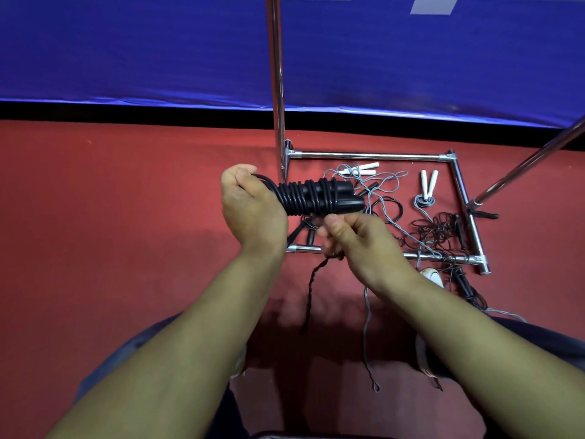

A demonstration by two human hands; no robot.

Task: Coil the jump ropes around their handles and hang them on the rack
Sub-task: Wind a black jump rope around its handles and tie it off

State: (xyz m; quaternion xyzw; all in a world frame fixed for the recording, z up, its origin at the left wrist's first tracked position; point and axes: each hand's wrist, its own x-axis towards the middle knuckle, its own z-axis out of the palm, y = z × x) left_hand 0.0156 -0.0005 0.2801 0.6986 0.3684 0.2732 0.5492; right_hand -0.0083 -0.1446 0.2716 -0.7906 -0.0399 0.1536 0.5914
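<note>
Both forearms reach forward from the bottom of the head view, over dark trousers and a red floor (126, 217). Out in front, the left hand (250, 210) is curled round one end of a pair of black handles (319, 198) held side by side, with black rope already wound round them in close turns. Just below the bundle, the right hand (351, 236) pinches the remaining rope tail (311, 289), which hangs twisted towards the floor.

Beyond the hands stands the chrome rack (373, 156): its rectangular base lies on the floor and one upright pole rises at the left corner, with a second pole slanting in from the right. Inside and across the base lie more ropes not yet coiled: two grey ones with white handles (429, 182) and a tangle of thin black rope (440, 229).

By my reading, the winding of this first black rope is nearly done. Next the tail wants its last turns and a tuck under a coil, and then the bundle must go up onto the rack, whose hanging bar is out of sight.
</note>
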